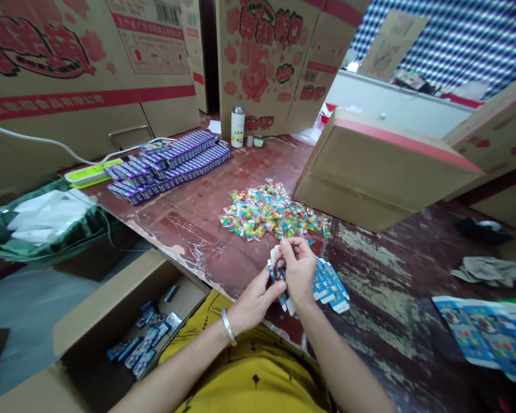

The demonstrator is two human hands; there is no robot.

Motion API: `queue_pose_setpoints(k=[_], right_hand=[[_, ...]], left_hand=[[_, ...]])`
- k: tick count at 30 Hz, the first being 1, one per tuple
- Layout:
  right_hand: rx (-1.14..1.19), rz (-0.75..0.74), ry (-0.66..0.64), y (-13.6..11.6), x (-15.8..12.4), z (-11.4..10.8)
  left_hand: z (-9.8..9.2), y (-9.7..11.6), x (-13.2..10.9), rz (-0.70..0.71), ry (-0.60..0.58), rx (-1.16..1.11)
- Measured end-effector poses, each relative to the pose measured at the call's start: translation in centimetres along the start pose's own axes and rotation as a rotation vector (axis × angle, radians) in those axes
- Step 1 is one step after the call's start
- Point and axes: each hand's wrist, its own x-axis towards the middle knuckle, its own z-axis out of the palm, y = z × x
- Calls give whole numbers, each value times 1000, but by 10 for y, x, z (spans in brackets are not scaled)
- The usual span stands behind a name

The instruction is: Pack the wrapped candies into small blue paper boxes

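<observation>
My left hand [258, 295], with a silver bangle at the wrist, is closed around a small blue carton [274, 254] whose white flap stands up at the open end. Against that end, the fingers of my right hand [301, 272] are pinched together; what lies between them is hidden. Flat blue cartons [332, 285] lie overlapping on the table beside my right hand. Just beyond both hands spreads a pile of clear packets of colourful candy [262, 210].
Purple boxes [176, 163] are stacked in rows at the back left, near a white bottle [237, 127]. An open cardboard box [112, 310] at lower left contains small blue cartons. Another large carton [370, 172] stands on the right. More blue card sheets [485, 332] lie at far right.
</observation>
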Motion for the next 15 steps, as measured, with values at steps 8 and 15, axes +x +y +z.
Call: queue_pose_setpoints(k=[8,15], right_hand=[[-448,-281,-453,-17,-14,-25],[-436,-155,-710,-27,-18,-39]], left_hand=[[-39,11,1,-125,25,-279],[-60,22,-3,-343,-218,-384]])
